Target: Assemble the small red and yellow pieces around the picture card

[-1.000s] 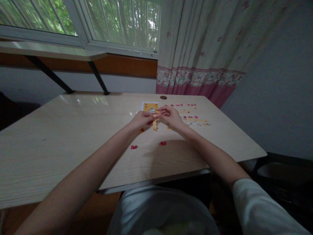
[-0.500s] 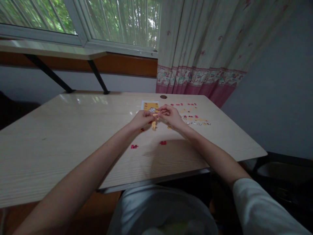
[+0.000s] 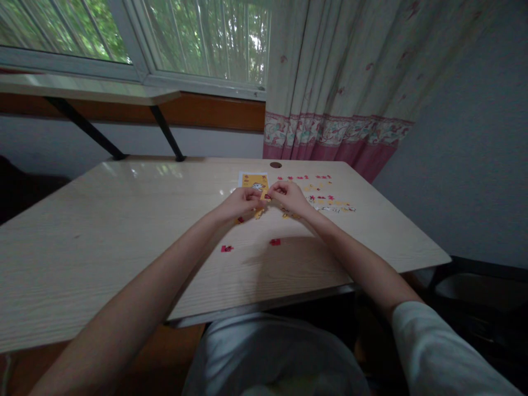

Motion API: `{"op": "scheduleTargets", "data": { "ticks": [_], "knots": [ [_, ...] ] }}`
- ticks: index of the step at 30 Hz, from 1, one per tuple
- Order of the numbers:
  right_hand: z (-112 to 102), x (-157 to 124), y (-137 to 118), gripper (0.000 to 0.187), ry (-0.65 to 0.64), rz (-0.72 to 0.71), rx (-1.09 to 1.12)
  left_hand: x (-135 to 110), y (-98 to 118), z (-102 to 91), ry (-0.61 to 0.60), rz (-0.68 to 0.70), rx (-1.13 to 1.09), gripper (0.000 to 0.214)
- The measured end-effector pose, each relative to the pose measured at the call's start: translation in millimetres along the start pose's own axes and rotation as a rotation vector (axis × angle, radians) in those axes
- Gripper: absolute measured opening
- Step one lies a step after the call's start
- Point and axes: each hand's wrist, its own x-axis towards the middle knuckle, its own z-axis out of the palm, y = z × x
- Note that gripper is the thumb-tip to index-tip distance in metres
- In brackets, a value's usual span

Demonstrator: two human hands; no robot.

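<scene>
My left hand (image 3: 243, 201) and my right hand (image 3: 287, 196) meet over the middle of the table, each with its fingers pinched. Between them are small joined jigsaw puzzle pieces (image 3: 266, 195), yellow with a dark red patch. The fingertips partly cover these pieces. Just beyond my hands lies a yellow picture sheet (image 3: 248, 180) with a white figure on it. One red puzzle piece (image 3: 226, 248) lies nearer me on the left, another red piece (image 3: 275, 242) to its right. A dark red piece (image 3: 240, 220) shows under my left hand.
Several rows of red, yellow and white puzzle pieces (image 3: 330, 209) lie right of my hands. A round cable hole (image 3: 276, 165) is near the far edge of the table (image 3: 136, 231). A raised shelf (image 3: 91, 88) stands at the back left, and a curtain (image 3: 330, 82) hangs behind.
The pieces between my fingers have turned, and their yellow and red face shows more now. My right hand has shifted slightly towards me. The loose pieces on the table lie as before.
</scene>
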Motion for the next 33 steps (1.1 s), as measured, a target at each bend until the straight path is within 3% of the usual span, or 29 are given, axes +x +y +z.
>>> {"op": "scheduleTargets", "data": {
  "ticks": [5,10,15,25,29,33],
  "knots": [
    [-1.7,5.4,5.3,0.009,0.052,0.111,0.181,-5.2,-0.4,-8.1,-0.068,-0.057,-0.051,0.021],
    [-0.1,4.6,12.5,0.009,0.063,0.187,0.193,-4.0,-5.5,-18.7,-0.069,-0.077,-0.065,0.016],
    [4.4,2.3,18.6,0.007,0.068,0.125,0.094,-4.0,-7.1,-25.1,-0.068,-0.11,-0.061,0.015],
    [0.3,-10.8,15.2,0.012,-0.065,0.041,-0.263,-1.9,-15.7,-29.5,0.027,-0.19,-0.09,0.011],
    [0.0,-13.6,12.3,0.015,-0.129,0.089,-0.34,1.4,-22.3,-30.0,-0.004,-0.171,-0.064,0.016],
    [-1.5,-14.4,11.5,0.017,-0.159,0.119,-0.427,4.5,-25.8,-27.8,-0.067,-0.112,0.099,0.011]
  ]
}}
